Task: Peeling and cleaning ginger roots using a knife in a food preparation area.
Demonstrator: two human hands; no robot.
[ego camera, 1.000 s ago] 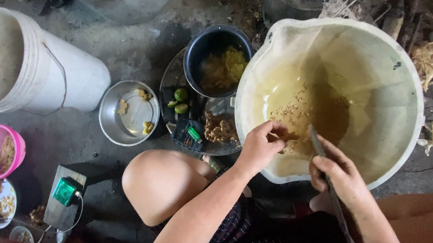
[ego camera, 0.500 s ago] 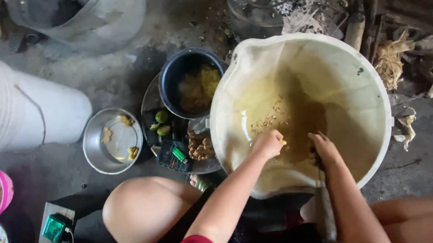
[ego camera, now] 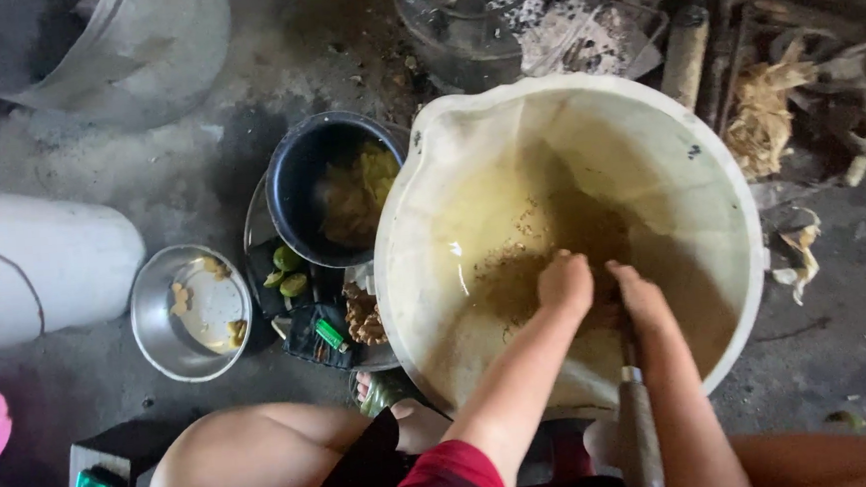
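I see both hands down in the cloth-lined tub (ego camera: 711,196) at centre: left hand (ego camera: 566,283) bunched on wet pulp (ego camera: 515,279), right hand (ego camera: 642,296) beside it at 3 o'clock, fingers hidden; black pot (ego camera: 294,187) at 9 o'clock.

Both hands down inside the big basin (ego camera: 722,216), side by side: left hand (ego camera: 564,284) just left of right hand (ego camera: 639,296), both in the liquid (ego camera: 512,219) at the bottom. Knife handle (ego camera: 638,441) below the right wrist, on the near rim. Left of the hands: pot (ego camera: 294,182) on a tray (ego camera: 252,234). Further left: metal bowl (ego camera: 158,331), then bucket (ego camera: 33,258) on its side. Ash pile (ego camera: 539,6) beyond the basin. Knee (ego camera: 236,466) near-left.
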